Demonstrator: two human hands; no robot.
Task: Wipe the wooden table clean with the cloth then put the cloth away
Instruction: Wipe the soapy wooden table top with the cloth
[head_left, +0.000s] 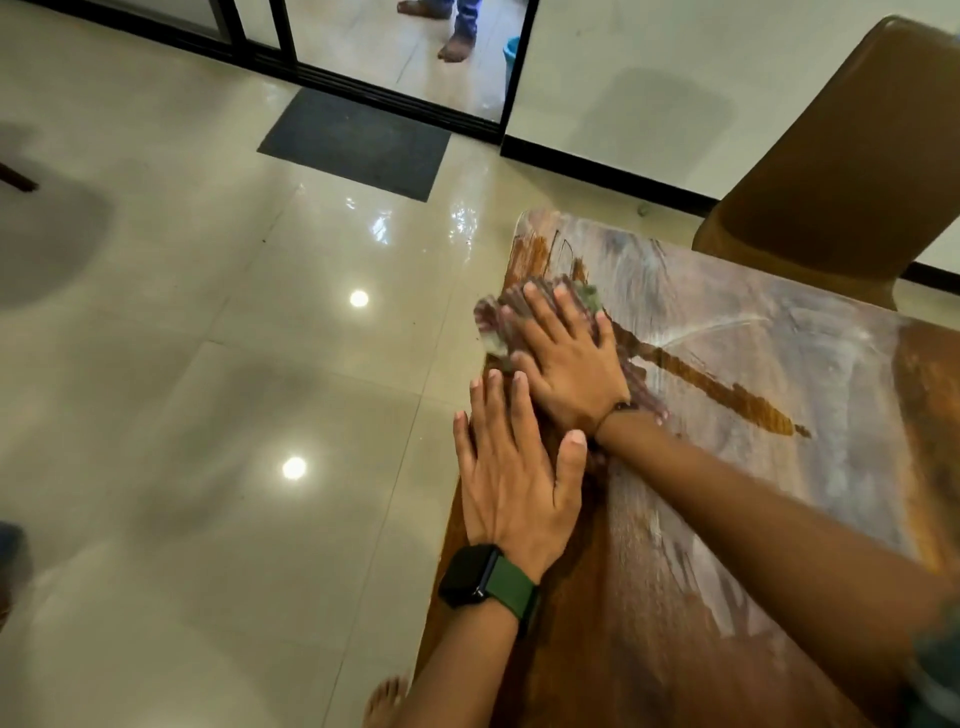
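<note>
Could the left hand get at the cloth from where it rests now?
Probably yes. The left hand lies flat on the table edge, just behind the right hand pressing the cloth. Only that hand covers much of it.

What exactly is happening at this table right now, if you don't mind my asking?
A person is wiping a wooden table near its far left corner. The right hand presses flat on a crumpled cloth at the table's edge, while the left hand, with a green-strapped smartwatch on its wrist, rests flat on the tabletop just behind it. Whitish smears cover much of the surface, with darker bare streaks showing through. A brown chair stands at the far side.
</note>
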